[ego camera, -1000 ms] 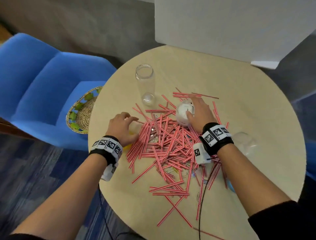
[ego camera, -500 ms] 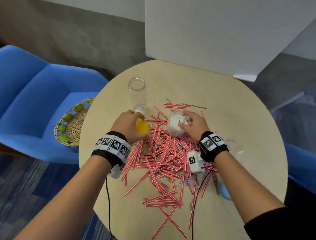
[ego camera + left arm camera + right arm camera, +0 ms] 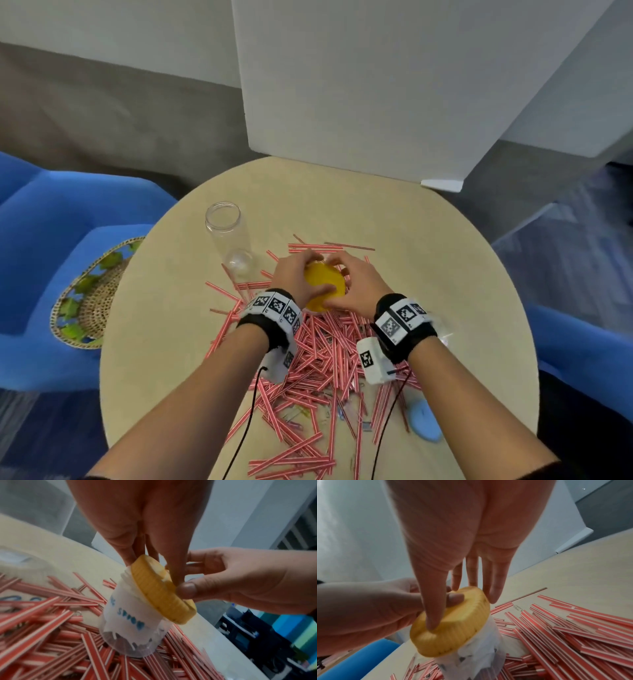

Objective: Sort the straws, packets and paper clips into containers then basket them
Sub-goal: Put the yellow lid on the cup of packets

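Observation:
A small clear jar [image 3: 135, 626] stuffed with white packets stands on the pile of red-and-white straws [image 3: 318, 356]. A yellow lid [image 3: 323, 286] sits tilted on its mouth. My left hand [image 3: 294, 277] grips the lid from the left with fingers and thumb curled round its rim. My right hand [image 3: 358, 282] pinches the same lid from the right, its thumb [image 3: 433, 622] on the ribbed edge and its fingers behind the lid. The head view hides the jar under the lid and hands. A few paper clips [image 3: 294, 416] lie among the near straws.
A tall empty clear jar [image 3: 227, 236] stands at the table's back left. A blue lid [image 3: 424, 425] lies near the front right edge. On the blue chair to the left rests a woven basket [image 3: 89, 294]. A white board [image 3: 376, 85] stands behind the round table [image 3: 445, 260].
My left hand picked the yellow lid up from beside the pile and carried it right onto the packet jar. My right hand shifted from the jar's top to the lid.

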A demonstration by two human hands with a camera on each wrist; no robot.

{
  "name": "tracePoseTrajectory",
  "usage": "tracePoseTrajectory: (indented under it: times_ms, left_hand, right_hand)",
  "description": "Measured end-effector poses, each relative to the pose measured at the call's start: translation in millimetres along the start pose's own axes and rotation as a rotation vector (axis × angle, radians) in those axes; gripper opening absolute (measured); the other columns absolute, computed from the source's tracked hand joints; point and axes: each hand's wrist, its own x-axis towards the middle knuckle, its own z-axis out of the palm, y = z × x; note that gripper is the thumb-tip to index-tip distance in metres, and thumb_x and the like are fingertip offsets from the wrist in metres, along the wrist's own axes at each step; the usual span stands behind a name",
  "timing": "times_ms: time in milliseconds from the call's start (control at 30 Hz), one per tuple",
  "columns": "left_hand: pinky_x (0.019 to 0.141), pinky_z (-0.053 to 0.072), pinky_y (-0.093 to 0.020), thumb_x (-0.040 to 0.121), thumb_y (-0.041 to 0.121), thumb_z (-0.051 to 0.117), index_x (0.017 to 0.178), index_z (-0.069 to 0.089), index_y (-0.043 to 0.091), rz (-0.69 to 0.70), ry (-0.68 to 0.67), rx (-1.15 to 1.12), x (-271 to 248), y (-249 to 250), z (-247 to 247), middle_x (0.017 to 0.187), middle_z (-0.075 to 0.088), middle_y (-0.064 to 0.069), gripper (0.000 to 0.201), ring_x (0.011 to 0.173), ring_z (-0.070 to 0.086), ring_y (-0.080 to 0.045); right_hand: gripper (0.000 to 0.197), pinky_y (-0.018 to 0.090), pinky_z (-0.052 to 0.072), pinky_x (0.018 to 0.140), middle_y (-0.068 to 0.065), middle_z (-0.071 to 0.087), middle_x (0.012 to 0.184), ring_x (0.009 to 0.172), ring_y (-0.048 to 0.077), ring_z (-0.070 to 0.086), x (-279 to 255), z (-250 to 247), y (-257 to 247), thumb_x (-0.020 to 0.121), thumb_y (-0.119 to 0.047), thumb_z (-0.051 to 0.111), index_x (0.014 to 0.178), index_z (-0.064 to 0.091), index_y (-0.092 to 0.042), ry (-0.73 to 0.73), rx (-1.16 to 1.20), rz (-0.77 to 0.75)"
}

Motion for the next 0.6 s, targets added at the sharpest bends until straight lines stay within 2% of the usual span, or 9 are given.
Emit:
tracePoseTrajectory:
  times_ms: [67, 167, 233, 333, 433, 500, 533, 600]
  left_hand:
    - [0.090, 0.052, -0.032, 0.068, 0.035, 0.087, 0.110, 0.069, 0.019, -0.008, 0.062, -0.079, -2, -6, 1, 0.104, 0.071, 0.001, 0.049, 0.095, 0.063, -0.014]
    - [0.090, 0.051, -0.035, 0.072, 0.039, 0.083, 0.106, 0.072, 0.021, -0.029, 0.148, -0.081, -1, -15, -3, 0.102, 0.071, 0.003, 0.040, 0.096, 0.062, -0.014]
    - [0.088, 0.051, -0.034, 0.070, 0.051, 0.081, 0.111, 0.070, 0.024, -0.075, 0.125, -0.029, 2, -23, -5, 0.106, 0.070, 0.005, 0.051, 0.099, 0.062, -0.015]
    - [0.081, 0.055, -0.032, 0.067, 0.057, 0.081, 0.114, 0.068, 0.019, -0.169, 0.059, -0.132, 4, -32, -6, 0.104, 0.071, 0.002, 0.062, 0.095, 0.066, -0.016]
    - [0.069, 0.054, -0.022, 0.068, 0.042, 0.086, 0.116, 0.060, 0.024, -0.184, 0.114, -0.273, 1, -32, -6, 0.093, 0.071, 0.003, 0.058, 0.085, 0.067, -0.009]
    - [0.068, 0.056, -0.020, 0.074, 0.029, 0.084, 0.123, 0.052, 0.031, -0.175, 0.143, -0.349, -4, -36, -7, 0.090, 0.070, 0.007, 0.058, 0.084, 0.067, -0.002]
    - [0.072, 0.058, -0.022, 0.082, 0.022, 0.077, 0.126, 0.051, 0.030, -0.173, 0.129, -0.391, -5, -39, -6, 0.092, 0.070, 0.006, 0.052, 0.087, 0.068, -0.003]
    - [0.084, 0.059, -0.037, 0.093, 0.004, 0.053, 0.127, 0.055, 0.019, -0.189, 0.065, -0.479, -3, -49, -4, 0.103, 0.072, -0.005, 0.037, 0.096, 0.070, -0.018]
  right_hand:
    - [0.058, 0.028, 0.057, 0.073, -0.005, 0.060, 0.120, 0.101, 0.017, 0.062, 3, 5, -1, 0.066, -0.030, 0.084, 0.119, 0.058, -0.030, 0.027, -0.075, -0.024]
    - [0.049, 0.037, 0.052, 0.093, -0.004, 0.063, 0.121, 0.109, 0.016, 0.059, 6, 9, -3, 0.072, -0.032, 0.081, 0.118, 0.064, -0.025, 0.048, -0.148, -0.086]
    - [0.059, 0.036, 0.049, 0.097, -0.006, 0.059, 0.126, 0.111, 0.014, 0.056, 6, 11, -4, 0.070, -0.046, 0.081, 0.121, 0.060, -0.025, 0.023, -0.202, -0.089]
    - [0.074, 0.032, 0.049, 0.088, -0.010, 0.053, 0.125, 0.105, 0.013, 0.053, 8, 19, -6, 0.059, -0.063, 0.082, 0.117, 0.048, -0.032, 0.000, -0.261, -0.069]
    - [0.067, 0.033, 0.050, 0.078, -0.010, 0.052, 0.114, 0.097, 0.014, 0.055, 16, 28, -7, 0.059, -0.064, 0.081, 0.106, 0.044, -0.032, 0.032, -0.280, -0.073]
    - [0.063, 0.033, 0.050, 0.077, -0.010, 0.052, 0.110, 0.095, 0.015, 0.055, 19, 31, -7, 0.062, -0.063, 0.079, 0.103, 0.044, -0.031, 0.062, -0.285, -0.081]
    - [0.063, 0.032, 0.049, 0.077, -0.010, 0.051, 0.111, 0.095, 0.015, 0.055, 19, 31, -5, 0.063, -0.064, 0.079, 0.103, 0.044, -0.030, 0.074, -0.281, -0.082]
    - [0.064, 0.029, 0.046, 0.077, -0.007, 0.051, 0.114, 0.095, 0.014, 0.053, 19, 29, -2, 0.064, -0.064, 0.078, 0.105, 0.045, -0.028, 0.086, -0.288, -0.090]
